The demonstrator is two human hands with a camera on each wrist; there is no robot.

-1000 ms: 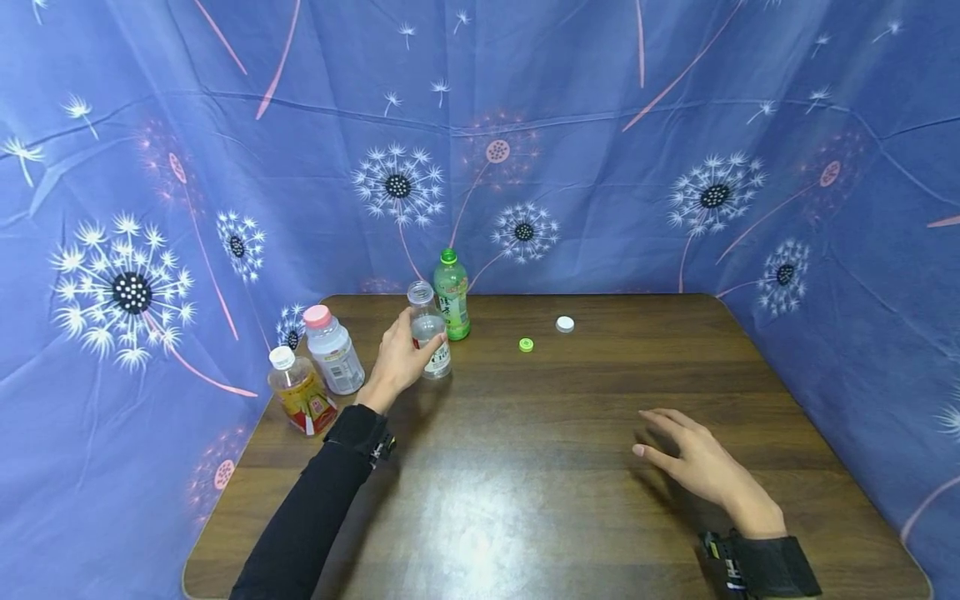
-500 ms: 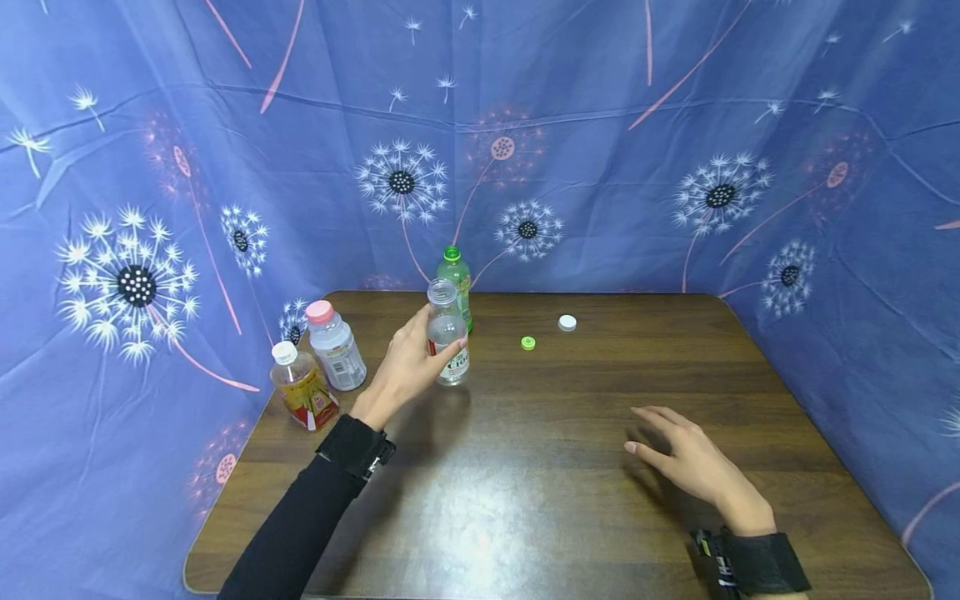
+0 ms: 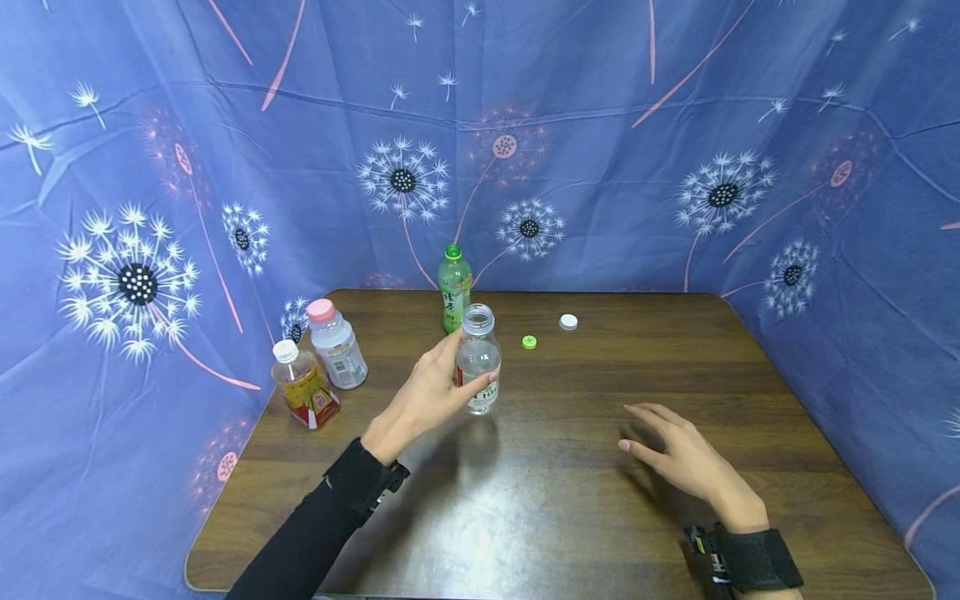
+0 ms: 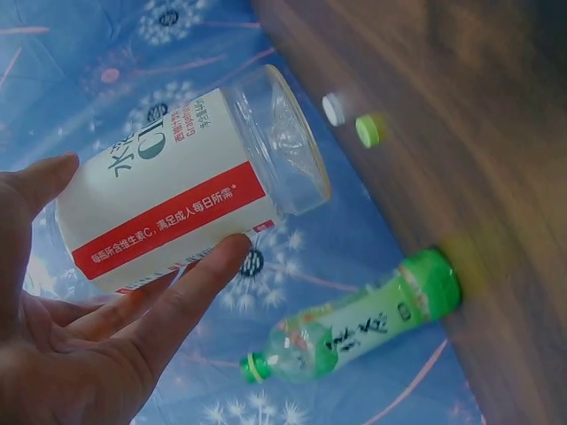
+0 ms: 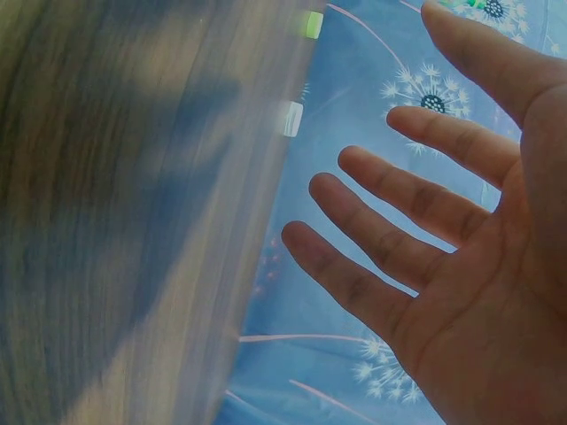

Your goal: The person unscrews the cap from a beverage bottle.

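My left hand (image 3: 427,392) grips a clear, uncapped plastic bottle (image 3: 478,354) with a white and red label, thumb on one side and fingers on the other. In the left wrist view the bottle (image 4: 177,186) hangs above the table, its base toward the tabletop. Just behind it in the head view stands an uncapped green tea bottle (image 3: 454,287). Over the table's right side, my right hand (image 3: 690,458) hovers with nothing in it. The right wrist view shows that hand (image 5: 443,230) with its fingers spread and nearly straight.
A green cap (image 3: 529,342) and a white cap (image 3: 568,322) lie at the back middle of the wooden table (image 3: 600,517). On the left stand a pink-capped bottle (image 3: 339,350) and a white-capped bottle (image 3: 306,387). A blue dandelion-print cloth (image 3: 600,167) hangs behind.
My left hand has lifted the clear bottle and carried it right and nearer to me, away from beside the green bottle. The right hand has drifted slightly left.
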